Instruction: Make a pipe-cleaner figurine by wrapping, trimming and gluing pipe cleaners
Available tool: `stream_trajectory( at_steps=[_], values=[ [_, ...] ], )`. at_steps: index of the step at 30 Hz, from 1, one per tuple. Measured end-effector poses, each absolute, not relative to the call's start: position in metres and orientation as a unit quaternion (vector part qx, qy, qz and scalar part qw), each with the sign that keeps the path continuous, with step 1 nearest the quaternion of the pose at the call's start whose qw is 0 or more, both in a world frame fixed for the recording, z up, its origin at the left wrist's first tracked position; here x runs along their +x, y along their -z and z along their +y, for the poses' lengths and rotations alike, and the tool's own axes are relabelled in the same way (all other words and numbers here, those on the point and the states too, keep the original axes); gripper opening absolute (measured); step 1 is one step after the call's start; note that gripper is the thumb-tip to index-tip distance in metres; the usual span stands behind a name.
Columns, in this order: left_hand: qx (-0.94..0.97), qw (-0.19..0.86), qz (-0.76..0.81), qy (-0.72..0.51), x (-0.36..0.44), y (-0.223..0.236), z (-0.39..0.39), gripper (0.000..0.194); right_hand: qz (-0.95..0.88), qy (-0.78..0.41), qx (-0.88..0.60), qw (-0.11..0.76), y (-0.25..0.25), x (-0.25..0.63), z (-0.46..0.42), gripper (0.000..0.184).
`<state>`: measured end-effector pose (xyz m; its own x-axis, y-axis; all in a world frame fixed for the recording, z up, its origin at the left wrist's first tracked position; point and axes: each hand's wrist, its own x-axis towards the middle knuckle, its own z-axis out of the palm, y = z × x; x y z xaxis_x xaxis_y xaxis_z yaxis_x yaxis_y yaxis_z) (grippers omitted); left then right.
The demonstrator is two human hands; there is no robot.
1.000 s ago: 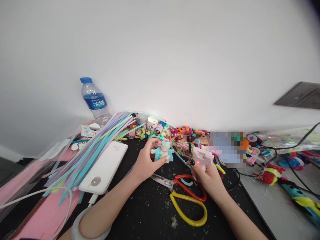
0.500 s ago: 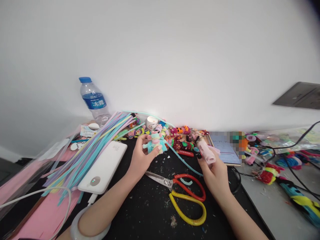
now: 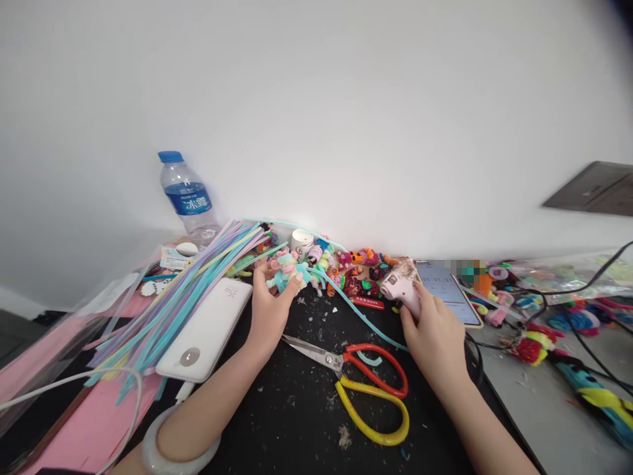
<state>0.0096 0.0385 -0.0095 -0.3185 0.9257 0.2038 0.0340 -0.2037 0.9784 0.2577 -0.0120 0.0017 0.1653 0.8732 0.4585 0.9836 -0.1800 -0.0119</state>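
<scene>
- White power bank point(image 3: 205, 333) lies at 9 o'clock of the left hand point(image 3: 270, 307).
- Left hand's fingers clamp a pastel pipe-cleaner figure point(image 3: 285, 272), at 12 o'clock of the scissors point(image 3: 363, 379).
- Right hand point(image 3: 435, 333) wraps closed around the pink glue gun point(image 3: 401, 285), at 3 o'clock of the figure.

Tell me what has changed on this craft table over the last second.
The left hand has carried the pastel pipe-cleaner figure left and back toward the wall. The right hand has swung the pink glue gun away from the figure, rightward beside the phone. Both grips held. The scissors, power bank and water bottle stayed put.
</scene>
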Motion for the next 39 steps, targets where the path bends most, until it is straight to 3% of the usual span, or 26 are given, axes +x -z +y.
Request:
stream_trajectory(
  at_steps=[5,8,11,15,23,39],
  values=[
    [0.465,0.354,0.519,-0.624,0.01,0.01,0.039,0.04,-0.613,0.188,-0.753,0.147,-0.006,0.255,-0.015,0.041],
    [0.468,0.35,0.517,-0.626,0.01,0.008,0.038,0.038,-0.618,0.208,-0.719,0.242,-0.015,0.253,-0.016,0.04],
    [0.47,0.347,0.517,-0.626,0.011,0.007,0.037,0.037,-0.702,0.154,-0.608,0.338,-0.027,0.237,-0.014,0.022],
    [0.469,0.359,0.512,-0.623,0.011,0.007,0.037,0.039,-0.829,0.016,-0.491,0.268,-0.033,0.199,-0.007,0.014],
    [0.455,0.379,0.505,-0.628,0.013,0.003,0.037,0.039,-0.878,0.042,-0.455,0.142,-0.017,0.154,0.015,0.01],
    [0.447,0.392,0.507,-0.624,0.013,0.007,0.038,0.039,-0.865,-0.001,-0.474,0.165,0.002,0.159,0.02,0.005]
  ],
)
